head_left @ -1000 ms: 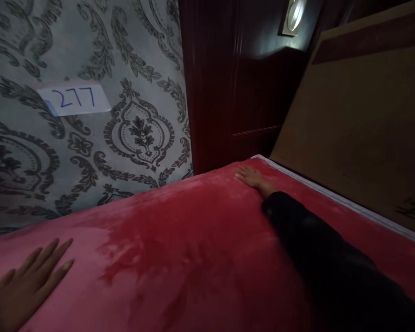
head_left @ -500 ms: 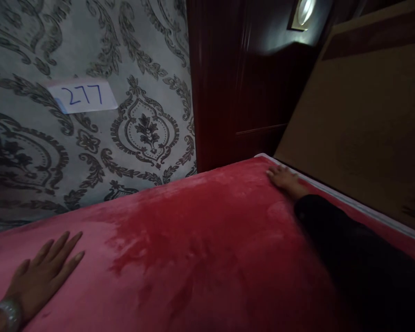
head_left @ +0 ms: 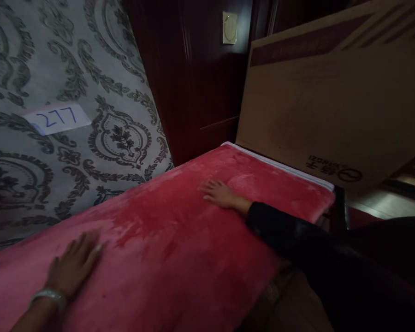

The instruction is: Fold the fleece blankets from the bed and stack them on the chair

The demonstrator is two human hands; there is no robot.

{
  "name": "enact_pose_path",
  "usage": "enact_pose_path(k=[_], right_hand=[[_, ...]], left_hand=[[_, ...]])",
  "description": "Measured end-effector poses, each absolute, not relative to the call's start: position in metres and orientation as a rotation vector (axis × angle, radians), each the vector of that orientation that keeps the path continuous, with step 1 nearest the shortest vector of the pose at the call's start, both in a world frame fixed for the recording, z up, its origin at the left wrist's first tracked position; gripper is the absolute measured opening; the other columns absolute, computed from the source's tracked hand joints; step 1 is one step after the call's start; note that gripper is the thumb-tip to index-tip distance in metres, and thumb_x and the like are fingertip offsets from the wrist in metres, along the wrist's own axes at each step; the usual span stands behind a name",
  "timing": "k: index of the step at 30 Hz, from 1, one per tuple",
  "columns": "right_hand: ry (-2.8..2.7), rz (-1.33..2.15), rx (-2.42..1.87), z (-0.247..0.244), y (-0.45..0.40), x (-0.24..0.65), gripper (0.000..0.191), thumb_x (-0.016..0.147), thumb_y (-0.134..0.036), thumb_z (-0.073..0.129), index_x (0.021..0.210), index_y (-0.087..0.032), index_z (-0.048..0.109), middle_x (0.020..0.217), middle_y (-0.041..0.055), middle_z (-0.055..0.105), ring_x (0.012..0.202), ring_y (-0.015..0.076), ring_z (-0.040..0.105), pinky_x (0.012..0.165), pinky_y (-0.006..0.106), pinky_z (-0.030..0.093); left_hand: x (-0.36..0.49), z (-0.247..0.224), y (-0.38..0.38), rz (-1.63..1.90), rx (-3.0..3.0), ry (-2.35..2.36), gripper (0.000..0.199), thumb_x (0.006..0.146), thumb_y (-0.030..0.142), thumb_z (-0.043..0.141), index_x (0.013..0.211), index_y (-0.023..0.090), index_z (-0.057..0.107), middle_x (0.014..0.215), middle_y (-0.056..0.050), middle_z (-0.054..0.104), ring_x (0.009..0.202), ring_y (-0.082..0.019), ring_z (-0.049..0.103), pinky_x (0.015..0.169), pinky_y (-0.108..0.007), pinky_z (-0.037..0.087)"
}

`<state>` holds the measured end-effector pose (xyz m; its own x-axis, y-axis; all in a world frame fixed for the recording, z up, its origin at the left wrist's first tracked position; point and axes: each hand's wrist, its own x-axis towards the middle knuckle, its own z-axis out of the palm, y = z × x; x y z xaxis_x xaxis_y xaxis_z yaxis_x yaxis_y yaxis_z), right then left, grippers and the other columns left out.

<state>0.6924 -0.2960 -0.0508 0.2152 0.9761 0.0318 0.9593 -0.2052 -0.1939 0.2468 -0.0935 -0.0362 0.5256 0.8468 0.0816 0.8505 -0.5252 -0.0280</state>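
Red cloth under both hands, open and palm-down

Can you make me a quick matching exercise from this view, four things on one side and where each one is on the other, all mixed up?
Column one
1. Card reading 277
2. Right hand
3. Left hand
4. Printed cardboard

Column two
A. Just beyond the white edging of the cloth
B. On the paler pink part of the cloth
C. Against the patterned wall
D. On the deeper red part of the cloth

Right pairs: 1-C, 2-D, 3-B, 4-A
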Motion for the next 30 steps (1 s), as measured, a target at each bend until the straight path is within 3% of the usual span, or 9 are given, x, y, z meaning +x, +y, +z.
enact_pose_path(k=[2,5,10,12,14,20,23,26,30], right_hand=[[-1.662,0.097,-2.460,-0.047,-0.328,0.736,0.051,0.107,-0.034,0.039,0.154,-0.019,0.047,0.162,0.0108,0.040,0.152,0.0301,0.030,0.123,0.051,0.023],[-1.116,0.021,-2.739,-0.045,-0.395,0.794,0.053,0.106,-0.029,0.034,0.154,-0.011,0.046,0.163,0.0181,0.036,0.151,0.0327,0.030,0.119,0.053,0.029],[-0.458,-0.016,-2.910,-0.049,-0.478,0.835,0.058,0.104,-0.035,0.033,0.149,-0.003,0.049,0.155,0.0357,0.036,0.147,0.0502,0.029,0.105,0.078,0.029],[-0.427,-0.041,-2.894,-0.050,-0.479,0.823,0.058,0.103,-0.036,0.035,0.150,-0.005,0.049,0.160,0.0334,0.029,0.151,0.0484,0.021,0.109,0.075,0.026],[-0.688,-0.043,-2.833,-0.053,-0.463,0.791,0.058,0.104,-0.038,0.035,0.155,-0.013,0.045,0.166,0.0232,0.025,0.153,0.0417,0.018,0.116,0.067,0.024],[-1.868,0.090,-2.247,-0.071,-0.405,0.646,0.060,0.105,-0.053,0.036,0.161,-0.030,0.034,0.170,0.0053,0.022,0.156,0.0332,0.017,0.123,0.058,0.019],[-1.952,0.143,-2.240,-0.076,-0.406,0.630,0.059,0.106,-0.055,0.035,0.160,-0.033,0.035,0.168,0.0000,0.028,0.155,0.0277,0.022,0.124,0.050,0.019],[-1.648,0.070,-2.499,-0.072,-0.433,0.670,0.054,0.108,-0.049,0.034,0.158,-0.028,0.040,0.167,0.0009,0.032,0.153,0.0253,0.026,0.124,0.045,0.021],[-1.143,-0.003,-2.773,-0.060,-0.496,0.741,0.056,0.108,-0.037,0.029,0.157,-0.012,0.038,0.165,0.0177,0.032,0.151,0.0342,0.028,0.119,0.058,0.026]], left_hand=[[0.253,-0.050,-0.126,-0.110,-2.784,-1.376,0.059,0.098,0.037,0.033,0.151,0.018,0.051,0.163,-0.010,0.041,0.154,-0.030,0.030,0.121,-0.057,0.030],[0.246,-0.073,-0.186,-0.104,-2.971,-0.995,0.061,0.095,0.042,0.041,0.154,0.029,0.047,0.162,-0.005,0.041,0.154,-0.030,0.031,0.120,-0.060,0.031],[0.219,-0.091,-0.256,-0.116,-2.942,-0.972,0.058,0.097,0.040,0.035,0.153,0.030,0.046,0.162,-0.005,0.038,0.152,-0.030,0.035,0.119,-0.059,0.032],[0.218,-0.088,-0.270,-0.104,-2.906,-1.058,0.058,0.098,0.038,0.034,0.153,0.028,0.045,0.163,-0.006,0.037,0.153,-0.029,0.032,0.119,-0.059,0.032],[0.227,-0.085,-0.283,-0.086,-2.892,-1.116,0.058,0.098,0.038,0.035,0.155,0.026,0.043,0.163,-0.008,0.037,0.154,-0.029,0.030,0.119,-0.059,0.032],[0.270,-0.084,-0.327,-0.109,-2.853,-1.060,0.057,0.099,0.039,0.039,0.153,0.023,0.048,0.165,-0.011,0.033,0.154,-0.035,0.028,0.119,-0.064,0.029],[0.276,-0.083,-0.339,-0.134,-2.817,-1.043,0.055,0.100,0.040,0.039,0.151,0.024,0.051,0.164,-0.011,0.036,0.153,-0.035,0.030,0.118,-0.065,0.030],[0.274,-0.080,-0.341,-0.138,-2.826,-1.032,0.055,0.101,0.042,0.038,0.152,0.024,0.050,0.163,-0.011,0.038,0.152,-0.033,0.033,0.119,-0.062,0.032],[0.274,-0.078,-0.339,-0.164,-2.857,-1.001,0.055,0.101,0.040,0.037,0.151,0.022,0.051,0.162,-0.013,0.039,0.152,-0.033,0.033,0.119,-0.064,0.031]])
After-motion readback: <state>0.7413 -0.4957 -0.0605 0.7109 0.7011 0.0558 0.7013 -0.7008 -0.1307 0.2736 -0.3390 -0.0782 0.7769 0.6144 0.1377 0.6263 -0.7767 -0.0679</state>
